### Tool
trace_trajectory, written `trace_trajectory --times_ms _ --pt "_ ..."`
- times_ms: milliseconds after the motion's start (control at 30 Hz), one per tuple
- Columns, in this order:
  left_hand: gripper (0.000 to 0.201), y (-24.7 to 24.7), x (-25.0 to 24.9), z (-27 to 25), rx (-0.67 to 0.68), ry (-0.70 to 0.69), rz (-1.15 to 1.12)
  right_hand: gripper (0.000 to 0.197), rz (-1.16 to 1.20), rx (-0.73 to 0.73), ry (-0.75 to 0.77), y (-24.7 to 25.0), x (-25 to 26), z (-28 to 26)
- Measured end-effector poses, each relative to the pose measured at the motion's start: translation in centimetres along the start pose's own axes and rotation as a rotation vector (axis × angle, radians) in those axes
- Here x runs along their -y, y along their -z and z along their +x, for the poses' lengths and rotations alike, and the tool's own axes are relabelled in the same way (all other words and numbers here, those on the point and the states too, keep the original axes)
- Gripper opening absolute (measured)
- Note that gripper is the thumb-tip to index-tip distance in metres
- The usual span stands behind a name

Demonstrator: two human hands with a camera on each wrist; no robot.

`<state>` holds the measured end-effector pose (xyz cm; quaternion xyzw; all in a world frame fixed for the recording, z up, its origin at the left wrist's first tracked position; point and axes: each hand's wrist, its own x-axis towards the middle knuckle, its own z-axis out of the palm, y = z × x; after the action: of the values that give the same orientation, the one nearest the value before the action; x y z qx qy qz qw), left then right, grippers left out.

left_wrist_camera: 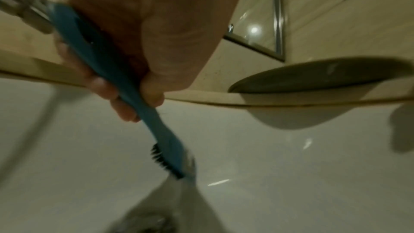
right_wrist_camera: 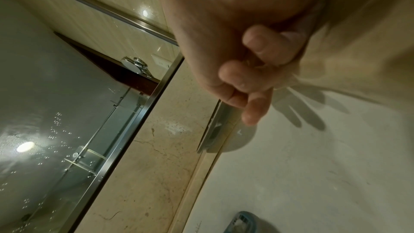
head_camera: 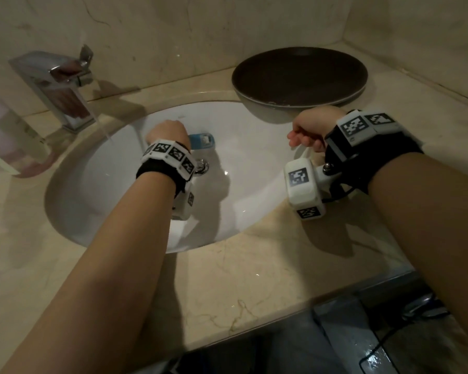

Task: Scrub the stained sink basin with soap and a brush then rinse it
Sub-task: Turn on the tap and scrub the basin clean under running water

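The white oval sink basin [head_camera: 106,184] is set into a beige marble counter. My left hand [head_camera: 166,133] is down in the basin and grips a blue brush [head_camera: 201,141] just behind the drain [head_camera: 201,166]. In the left wrist view the fingers of my left hand [left_wrist_camera: 134,98] wrap the blue brush's handle [left_wrist_camera: 98,54], and its black bristles [left_wrist_camera: 163,160] point down at the basin wall above the drain [left_wrist_camera: 145,222]. My right hand [head_camera: 308,130] hovers over the basin's right rim, fingers loosely curled and holding nothing [right_wrist_camera: 246,77]. The brush head [right_wrist_camera: 243,222] shows at the bottom of the right wrist view.
A chrome faucet [head_camera: 60,85] at the back left runs a stream of water [head_camera: 103,125] into the basin. A dark round plate [head_camera: 299,75] lies on the counter behind my right hand, overhanging the rim. A blurred translucent container [head_camera: 8,136] stands at the far left. A mirror [right_wrist_camera: 56,112] lines the wall.
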<state>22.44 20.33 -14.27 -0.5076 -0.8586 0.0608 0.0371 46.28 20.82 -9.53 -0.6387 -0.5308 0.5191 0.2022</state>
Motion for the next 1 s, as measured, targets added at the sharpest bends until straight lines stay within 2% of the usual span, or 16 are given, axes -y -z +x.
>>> trace_trajectory --times_ms 133,200,367,533,667,733,767,833,900,1000 --pt "0.026 0.5 -2.6 -0.3 0.029 -0.172 -0.137 0.028 -0.008 -0.005 -0.005 0.0 0.1 -0.2" --pt "0.026 0.6 -3.6 -0.6 0.093 -0.247 -0.192 0.028 -0.012 -0.008 -0.004 -0.1 0.1 -0.3" --pt "0.025 1.1 -3.8 -0.3 0.265 -0.282 -0.218 0.029 -0.041 -0.009 -0.016 -0.2 0.3 -0.4" --pt "0.033 1.0 -1.7 0.2 0.64 -0.305 -0.437 0.025 -0.135 -0.033 -0.035 -0.2 0.4 -0.1" --pt "0.011 0.0 0.6 0.4 1.068 -0.379 -0.317 0.022 -0.216 -0.079 -0.029 -0.6 0.2 0.3" --pt "0.014 -1.0 1.1 0.3 1.169 -0.402 -0.211 0.026 -0.202 -0.082 -0.033 -0.9 0.3 0.3" --pt "0.02 -1.5 1.2 0.3 1.162 -0.397 -0.181 0.027 -0.185 -0.067 -0.031 -1.0 0.3 0.4" --pt "0.025 -2.4 1.7 0.3 1.045 -0.425 -0.069 0.03 -0.158 -0.026 -0.03 -0.8 0.4 0.6" --pt "0.02 -2.9 2.7 0.7 0.85 -0.45 0.039 0.031 -0.177 -0.012 -0.051 -0.7 0.4 0.5" --pt "0.015 -3.0 4.4 1.4 0.546 -0.409 0.049 0.031 -0.187 -0.029 -0.052 -0.8 0.4 0.5"
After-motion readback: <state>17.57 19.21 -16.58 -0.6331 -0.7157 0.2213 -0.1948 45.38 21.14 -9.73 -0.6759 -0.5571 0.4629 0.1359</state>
